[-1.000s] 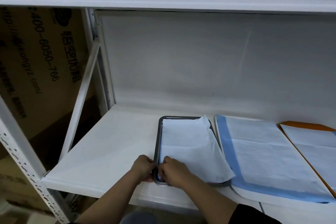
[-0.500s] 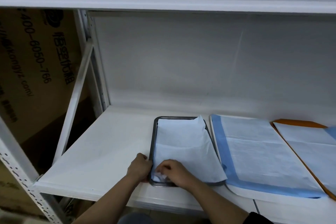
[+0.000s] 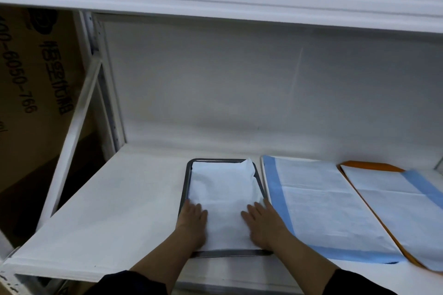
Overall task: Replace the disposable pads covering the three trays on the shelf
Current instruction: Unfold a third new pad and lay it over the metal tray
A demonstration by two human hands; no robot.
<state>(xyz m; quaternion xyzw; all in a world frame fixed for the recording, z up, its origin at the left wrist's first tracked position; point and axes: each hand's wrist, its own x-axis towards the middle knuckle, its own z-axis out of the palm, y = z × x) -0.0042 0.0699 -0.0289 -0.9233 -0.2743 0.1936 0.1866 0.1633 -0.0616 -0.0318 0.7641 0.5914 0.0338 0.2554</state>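
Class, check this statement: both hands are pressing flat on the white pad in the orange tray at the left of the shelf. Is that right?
Not quite. The head view shows the left hand and right hand flat on the white pad in a grey metal tray, not an orange one. The orange tray is far right.
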